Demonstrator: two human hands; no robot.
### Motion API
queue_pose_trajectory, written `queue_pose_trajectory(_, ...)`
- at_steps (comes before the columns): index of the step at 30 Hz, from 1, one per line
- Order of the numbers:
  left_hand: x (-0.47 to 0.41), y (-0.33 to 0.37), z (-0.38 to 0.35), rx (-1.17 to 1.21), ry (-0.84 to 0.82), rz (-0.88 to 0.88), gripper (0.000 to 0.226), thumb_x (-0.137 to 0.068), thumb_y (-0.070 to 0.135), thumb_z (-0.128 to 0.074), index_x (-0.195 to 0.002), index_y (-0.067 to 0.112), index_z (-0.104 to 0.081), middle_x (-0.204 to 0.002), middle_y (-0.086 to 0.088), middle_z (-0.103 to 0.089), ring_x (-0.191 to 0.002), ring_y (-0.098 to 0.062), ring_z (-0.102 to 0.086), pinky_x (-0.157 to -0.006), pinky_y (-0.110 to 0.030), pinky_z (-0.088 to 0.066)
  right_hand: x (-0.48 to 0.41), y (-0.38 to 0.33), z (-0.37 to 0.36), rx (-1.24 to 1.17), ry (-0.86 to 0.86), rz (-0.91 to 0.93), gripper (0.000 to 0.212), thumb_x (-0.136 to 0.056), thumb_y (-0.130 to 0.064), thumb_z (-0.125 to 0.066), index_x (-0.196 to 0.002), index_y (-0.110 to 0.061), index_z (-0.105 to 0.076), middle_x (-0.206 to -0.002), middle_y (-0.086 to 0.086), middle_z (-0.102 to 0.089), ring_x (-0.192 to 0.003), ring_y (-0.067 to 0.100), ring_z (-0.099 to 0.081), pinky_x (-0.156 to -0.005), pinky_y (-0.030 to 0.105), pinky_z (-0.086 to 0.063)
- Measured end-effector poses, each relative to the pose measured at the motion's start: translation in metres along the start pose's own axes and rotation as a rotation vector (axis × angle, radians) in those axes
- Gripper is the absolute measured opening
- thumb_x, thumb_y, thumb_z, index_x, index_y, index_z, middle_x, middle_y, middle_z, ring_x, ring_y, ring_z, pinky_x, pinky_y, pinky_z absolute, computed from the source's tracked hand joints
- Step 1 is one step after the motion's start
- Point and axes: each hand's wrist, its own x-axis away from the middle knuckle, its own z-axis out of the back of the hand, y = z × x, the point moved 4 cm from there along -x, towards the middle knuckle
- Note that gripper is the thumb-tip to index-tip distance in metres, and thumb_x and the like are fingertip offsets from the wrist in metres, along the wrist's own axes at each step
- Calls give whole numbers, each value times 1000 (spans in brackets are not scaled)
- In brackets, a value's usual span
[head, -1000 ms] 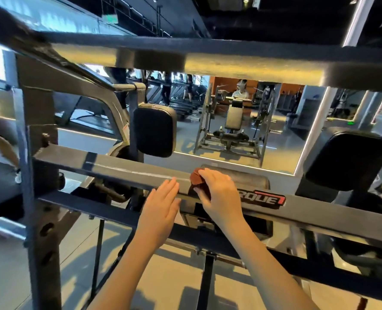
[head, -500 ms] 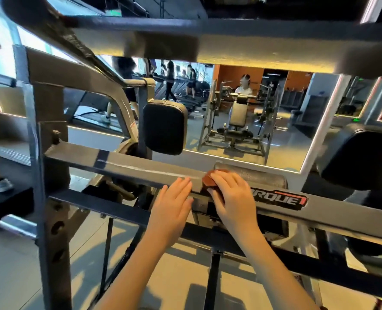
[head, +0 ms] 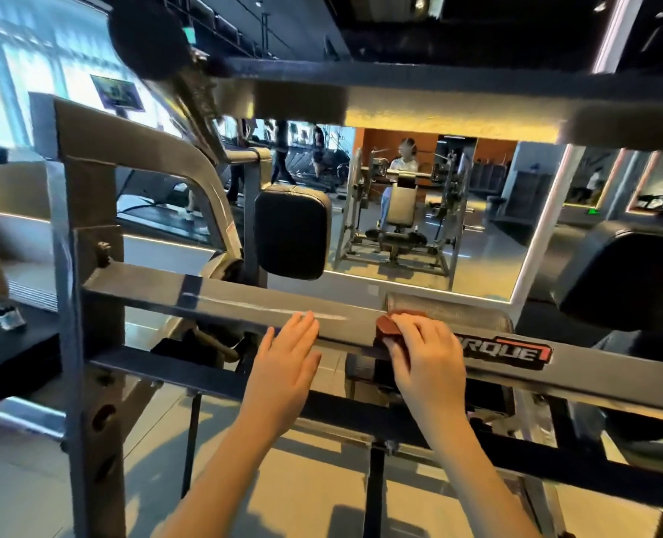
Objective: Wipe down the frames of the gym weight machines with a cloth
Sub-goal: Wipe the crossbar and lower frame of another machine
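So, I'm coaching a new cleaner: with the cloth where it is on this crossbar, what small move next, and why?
Probably slide the right hand and its cloth rightward along the crossbar, over the logo sticker. The cloth sits left of that sticker, and the left hand rests flat on the bar on its other side.

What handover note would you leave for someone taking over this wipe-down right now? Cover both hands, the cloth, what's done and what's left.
Right hand holds the reddish-brown cloth on top of the grey crossbar, beside the logo.
Left hand rests flat on the same bar, empty.
Done: cannot tell; a pale streak marks the bar left of the hands.
Left: lower bar, upright post.
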Motion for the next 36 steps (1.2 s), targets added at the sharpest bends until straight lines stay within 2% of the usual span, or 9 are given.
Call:
queue_pose_trajectory(4, -2, -3, 2, -6, -31, -22, 67, -89, 60, 12, -145, 29, -6, -152, 21, -1, -137, 12, 19, -113, -22, 15, -13, -35, -27, -14, 10, -13, 36, -83, -21, -66, -117, -9, -63, -112, 9, -65, -109, 27, -59, -108, 46, -34)
queue_pose_trajectory(10, 0, -13, 10, 6, -20, -7, 94, -77, 68, 31, -149, 27, -13, -152, 20, -2, -141, 7, 10, -113, -23, 15, -29, -53, -32, -128, -93, 126, 34, -85, -21, -67, -117, -10, -65, -110, 7, -67, -102, 25, -63, -92, 36, -51)
queue_pose_trajectory(13, 2, -23, 14, -28, -6, -26, 89, -85, 63, 25, -150, 24, -20, -154, 17, -10, -143, 3, 5, -116, -29, 9, -6, -14, -8, -57, -38, 23, 38, -86, -22, -62, -120, -8, -63, -117, 11, -65, -108, 28, -63, -96, 32, -43)
queue_pose_trajectory(17, 2, -30, 16, -19, -24, -21, 85, -84, 65, 25, -149, 28, -16, -155, 18, -9, -144, 3, 5, -118, -31, 6, 3, -29, -18, -46, 54, -157, 38, -82, -18, -63, -118, -6, -63, -117, 13, -65, -110, 31, -62, -96, 43, -48)
queue_pose_trajectory(21, -1, -32, 13, 23, -44, 7, 83, -80, 68, 28, -146, 33, -9, -153, 21, -3, -142, 8, 11, -119, -30, 8, -25, -91, -52, -119, -13, 39, 33, -85, -24, -60, -115, -9, -66, -112, 10, -66, -104, 27, -63, -90, 39, -53)
queue_pose_trajectory(24, 1, -33, 12, 18, -36, 4, 82, -80, 67, 28, -146, 33, -7, -154, 20, -3, -143, 6, 10, -117, -28, 10, -23, -77, -44, -91, -72, 92, 33, -84, -22, -66, -115, -8, -65, -110, 10, -67, -101, 28, -64, -88, 37, -52)
queue_pose_trajectory(28, 3, -35, 12, 21, -48, -19, 80, -81, 66, 28, -145, 34, -7, -155, 21, -3, -142, 8, 13, -116, -25, 12, 20, -26, -11, -3, 5, -72, 42, -80, -14, -74, -120, -5, -63, -117, 13, -64, -111, 31, -60, -97, 42, -48)
queue_pose_trajectory(31, 2, -34, 13, 25, -47, -24, 82, -79, 67, 30, -145, 34, -6, -154, 21, -1, -143, 7, 13, -115, -24, 14, 19, -43, -24, 16, 64, -168, 41, -77, -11, -77, -115, -5, -64, -112, 13, -65, -107, 32, -61, -95, 48, -50)
queue_pose_trajectory(36, 2, -36, 11, 52, -41, -8, 82, -79, 68, 28, -145, 33, -8, -154, 20, -3, -143, 6, 11, -116, -25, 12, -13, -80, -42, 4, -13, 88, 32, -81, -19, -72, -110, -8, -66, -105, 10, -68, -99, 28, -65, -87, 39, -52)
